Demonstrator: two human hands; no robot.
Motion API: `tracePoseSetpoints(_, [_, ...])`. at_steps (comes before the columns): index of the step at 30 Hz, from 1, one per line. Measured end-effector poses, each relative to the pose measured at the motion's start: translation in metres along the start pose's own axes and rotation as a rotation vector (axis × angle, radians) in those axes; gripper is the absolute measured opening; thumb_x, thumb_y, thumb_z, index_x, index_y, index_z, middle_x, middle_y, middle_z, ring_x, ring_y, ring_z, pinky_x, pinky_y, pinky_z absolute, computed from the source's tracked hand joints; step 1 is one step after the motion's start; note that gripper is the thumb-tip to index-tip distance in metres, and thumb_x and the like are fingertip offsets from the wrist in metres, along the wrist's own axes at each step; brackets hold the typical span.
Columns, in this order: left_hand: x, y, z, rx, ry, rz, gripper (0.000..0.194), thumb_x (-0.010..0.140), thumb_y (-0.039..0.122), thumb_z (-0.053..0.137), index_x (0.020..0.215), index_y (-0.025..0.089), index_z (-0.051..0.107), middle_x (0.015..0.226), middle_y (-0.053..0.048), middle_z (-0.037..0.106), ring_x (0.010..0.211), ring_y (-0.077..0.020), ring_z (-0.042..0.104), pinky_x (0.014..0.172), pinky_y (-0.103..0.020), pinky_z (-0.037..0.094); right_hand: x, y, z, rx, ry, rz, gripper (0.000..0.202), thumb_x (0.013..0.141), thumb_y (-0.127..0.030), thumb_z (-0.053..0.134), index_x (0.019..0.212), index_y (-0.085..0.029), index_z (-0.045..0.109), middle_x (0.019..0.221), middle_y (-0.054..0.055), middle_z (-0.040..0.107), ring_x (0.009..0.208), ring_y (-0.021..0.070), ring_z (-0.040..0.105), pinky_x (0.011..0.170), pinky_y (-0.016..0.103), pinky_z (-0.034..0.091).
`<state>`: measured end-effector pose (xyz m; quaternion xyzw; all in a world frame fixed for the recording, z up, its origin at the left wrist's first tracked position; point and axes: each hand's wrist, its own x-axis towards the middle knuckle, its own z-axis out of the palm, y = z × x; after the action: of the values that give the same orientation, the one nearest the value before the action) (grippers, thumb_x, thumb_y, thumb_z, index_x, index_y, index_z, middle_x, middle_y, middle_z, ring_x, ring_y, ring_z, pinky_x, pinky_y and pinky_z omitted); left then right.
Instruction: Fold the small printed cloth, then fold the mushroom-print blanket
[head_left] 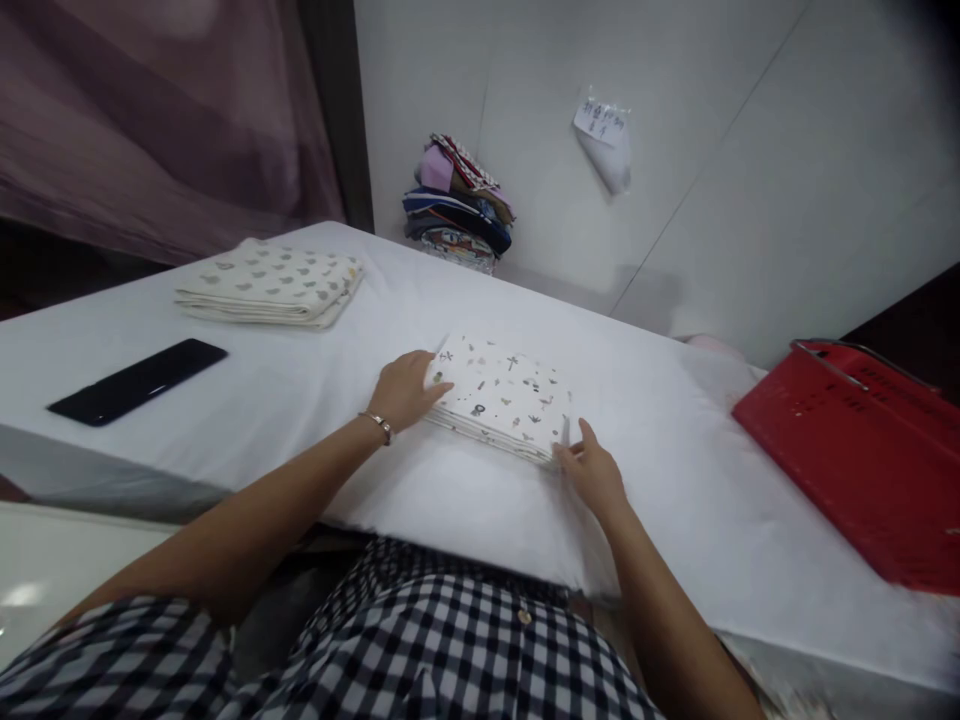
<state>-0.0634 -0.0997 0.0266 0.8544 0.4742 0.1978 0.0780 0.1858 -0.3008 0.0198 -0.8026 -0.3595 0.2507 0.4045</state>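
A folded white cloth (502, 390) with small printed figures lies flat on the white-covered table in front of me, its layered edge facing me. My left hand (409, 390) grips its left end, thumb on top and the other fingers mostly hidden behind the edge. At the near right corner, my right hand (589, 465) holds the cloth between thumb and fingers, with one finger pointing away along the side. Farther left rests another folded cream cloth (274, 285) with grey leaf-like prints, apart from both hands.
A black phone (139, 380) lies at the left on the white table cover (480, 510). At the right stands a red plastic basket (862, 450) with a metal handle. Beyond the table's far edge is a stack of folded fabrics (459, 205). A paper note (604, 145) hangs behind.
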Motion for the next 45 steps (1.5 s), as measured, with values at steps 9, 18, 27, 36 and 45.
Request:
tracePoseSetpoints(9, [0.031, 0.028, 0.039, 0.111, -0.215, 0.255, 0.066, 0.08, 0.061, 0.037, 0.134, 0.023, 0.036, 0.148, -0.007, 0.018, 0.136, -0.0269, 0.011, 0.109, -0.047, 0.006, 0.039, -0.052, 0.047, -0.637, -0.049, -0.556, 0.057, 0.089, -0.046, 0.037, 0.137, -0.015, 0.033, 0.147, 0.009, 0.02, 0.135, 0.0249, 0.012, 0.109, 0.041, 0.014])
tracePoseSetpoints(18, [0.032, 0.01, 0.05, 0.07, -0.293, 0.216, 0.07, 0.079, 0.066, 0.033, 0.134, 0.023, 0.037, 0.147, -0.008, 0.022, 0.136, -0.0287, 0.013, 0.109, -0.05, 0.008, 0.06, -0.022, 0.063, -0.733, -0.211, -0.385, 0.064, 0.09, -0.053, 0.027, 0.141, -0.013, 0.023, 0.148, 0.012, 0.01, 0.135, 0.0269, 0.004, 0.107, 0.045, 0.003])
tracePoseSetpoints(27, [0.069, 0.032, 0.026, 0.042, -0.456, 0.084, 0.075, 0.075, 0.071, 0.029, 0.134, 0.025, 0.036, 0.146, -0.009, 0.026, 0.134, -0.0296, 0.019, 0.105, -0.053, 0.016, 0.061, -0.023, 0.067, -0.809, -0.165, -0.396, 0.064, 0.089, -0.053, 0.027, 0.14, -0.015, 0.025, 0.148, 0.011, 0.012, 0.136, 0.0263, 0.007, 0.107, 0.046, 0.006])
tracePoseSetpoints(36, [0.097, 0.01, 0.066, 0.141, -0.372, 0.189, 0.074, 0.079, 0.067, 0.023, 0.14, 0.024, 0.025, 0.15, -0.004, 0.012, 0.137, -0.0247, 0.004, 0.107, -0.053, 0.005, 0.057, -0.02, 0.067, -0.831, -0.164, -0.402, 0.062, 0.09, -0.052, 0.026, 0.14, -0.016, 0.025, 0.148, 0.009, 0.013, 0.136, 0.0248, 0.007, 0.108, 0.045, 0.007])
tracePoseSetpoints(45, [0.111, 0.013, 0.058, 0.088, -0.392, 0.171, 0.076, 0.076, 0.071, 0.024, 0.137, 0.027, 0.03, 0.149, -0.005, 0.015, 0.137, -0.0283, 0.007, 0.106, -0.055, 0.005, 0.098, -0.054, 0.059, -0.794, -0.114, -0.331, 0.068, 0.088, -0.057, 0.025, 0.142, -0.015, 0.021, 0.149, 0.009, 0.007, 0.136, 0.0237, 0.001, 0.107, 0.046, 0.005])
